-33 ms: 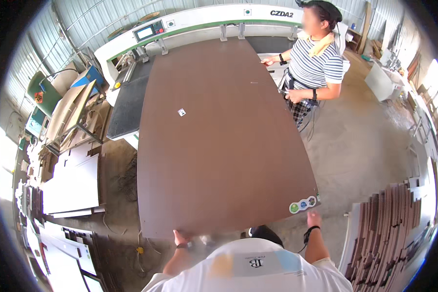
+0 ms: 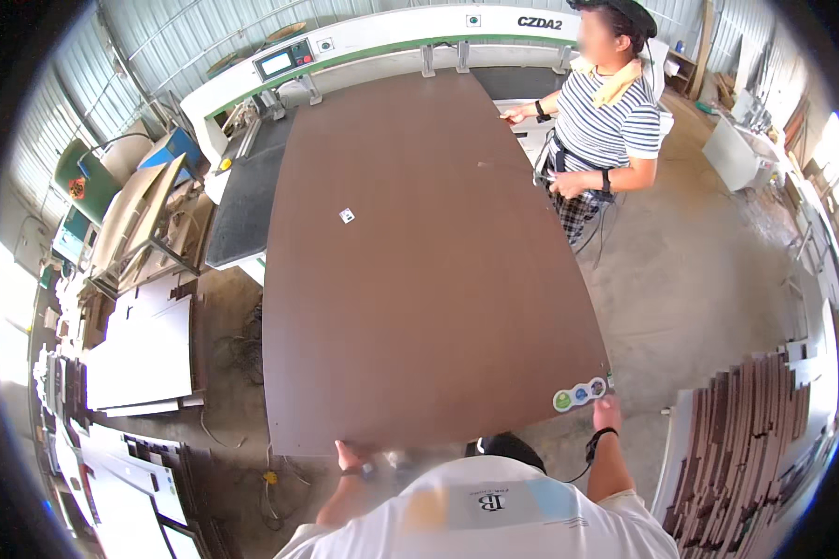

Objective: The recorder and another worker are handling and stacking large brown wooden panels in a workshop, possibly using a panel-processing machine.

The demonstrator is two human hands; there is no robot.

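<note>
A large brown board (image 2: 419, 270) stretches away from me, its far end on the black bed of a long white-and-green machine. My left hand (image 2: 349, 457) grips the board's near edge, left of the middle, with the fingers partly hidden beneath it. At the near right corner, next to a strip of round stickers (image 2: 579, 395), my right hand (image 2: 607, 411) holds the board's edge. On the right side a co-worker (image 2: 606, 121) in a striped shirt has one hand at the board's far right edge and the other beside its long edge.
The machine's white beam (image 2: 391, 37) spans the far side, with a control panel (image 2: 284, 61). Stacked brown strips (image 2: 736, 456) stand at the lower right. White panels (image 2: 144, 349) and a tilted table (image 2: 140, 219) are at left. Cables lie on the floor.
My right hand has shifted slightly up and to the right at the corner. The co-worker's lower hand has moved slightly. The board looks almost unmoved.
</note>
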